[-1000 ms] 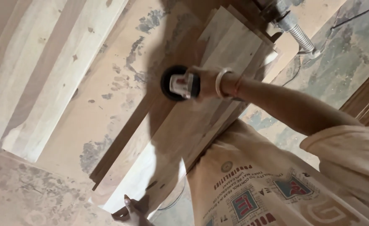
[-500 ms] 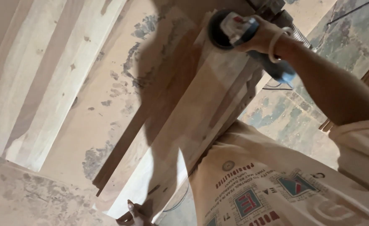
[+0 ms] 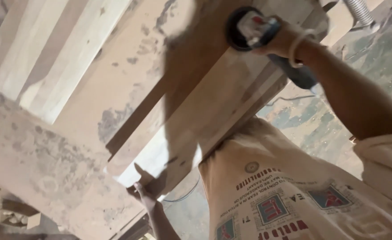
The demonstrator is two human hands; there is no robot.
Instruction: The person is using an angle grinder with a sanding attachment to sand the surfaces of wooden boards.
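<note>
My right hand (image 3: 281, 39) grips an angle grinder (image 3: 249, 29) with a dark round disc, pressed on the far end of a long pale wooden plank (image 3: 205, 111). A white bangle sits on that wrist. The plank runs diagonally from the upper right toward me. My left hand (image 3: 145, 192) rests on the plank's near end, fingers holding its edge. A shadow of my arm falls across the board.
The plank lies on a dusty workbench (image 3: 54, 169). More pale boards (image 3: 58, 58) lie side by side at the upper left. A ribbed metal hose (image 3: 358, 11) shows at the top right. A cable (image 3: 182, 195) trails on the mottled floor (image 3: 311, 124).
My right hand has carried the grinder along the plank, away from me toward its far end. My left hand has stayed at the near end.
</note>
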